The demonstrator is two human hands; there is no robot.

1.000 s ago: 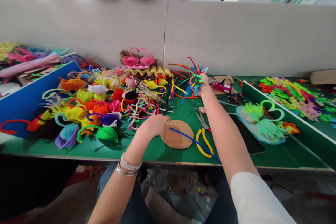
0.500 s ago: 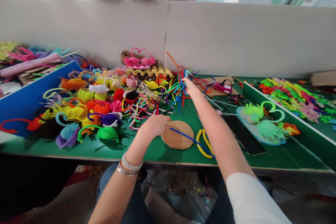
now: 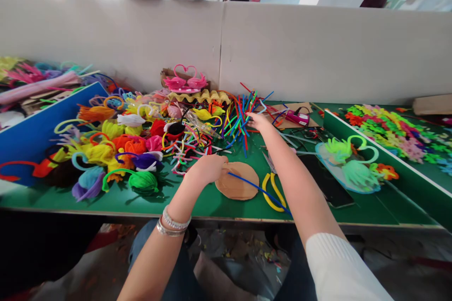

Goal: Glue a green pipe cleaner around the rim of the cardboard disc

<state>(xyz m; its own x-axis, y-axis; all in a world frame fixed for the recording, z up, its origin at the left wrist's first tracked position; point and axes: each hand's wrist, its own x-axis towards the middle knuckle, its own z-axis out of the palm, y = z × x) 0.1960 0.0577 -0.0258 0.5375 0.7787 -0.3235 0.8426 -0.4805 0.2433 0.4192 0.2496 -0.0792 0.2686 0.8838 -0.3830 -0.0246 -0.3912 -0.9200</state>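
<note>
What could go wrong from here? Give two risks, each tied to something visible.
1. The right hand reaches into a tangled pile of stems; pulling one may drag others out.
2. The right forearm crosses above the scissors, and might knock them or snag the blue stem held in the left hand.

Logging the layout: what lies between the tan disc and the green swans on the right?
Head view: yellow-handled scissors beside the tan disc, then a dark slab before the green swans; the right forearm crosses above.
</note>
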